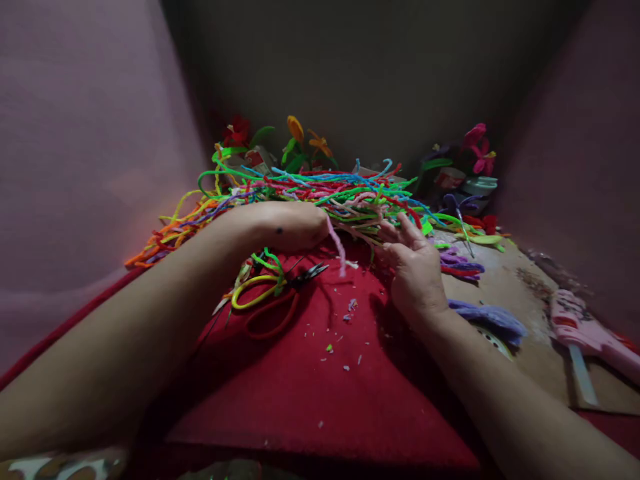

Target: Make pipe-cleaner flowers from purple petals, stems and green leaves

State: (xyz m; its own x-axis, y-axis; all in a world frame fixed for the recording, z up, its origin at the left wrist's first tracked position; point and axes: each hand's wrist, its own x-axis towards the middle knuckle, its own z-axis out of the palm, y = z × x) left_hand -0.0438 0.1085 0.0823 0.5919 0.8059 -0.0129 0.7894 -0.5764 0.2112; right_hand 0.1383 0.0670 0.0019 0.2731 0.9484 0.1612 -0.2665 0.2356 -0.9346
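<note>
A big heap of fuzzy pipe cleaners (320, 190) in many colours spreads across the far side of the red cloth. My left hand (305, 223) is bent over the front of this heap, closed, its fingers mostly hidden from view. A pale pink pipe cleaner (337, 247) hangs out of it. At the heap's right front, my right hand (417, 273) has its fingers apart, with the tips against the stems. Below my left hand lie scissors (257, 293) with yellow and red handles, and a plier-like metal tip (315, 272) beside them.
Pipe-cleaner flowers (295, 130) stand behind the heap, with a pink one (481, 150) at back right. On a brown board (535, 333) rest purple bundles (493, 320) and a pink glue gun (575, 323). Small clippings dot the red cloth (310, 400). Pinkish walls rise on both sides.
</note>
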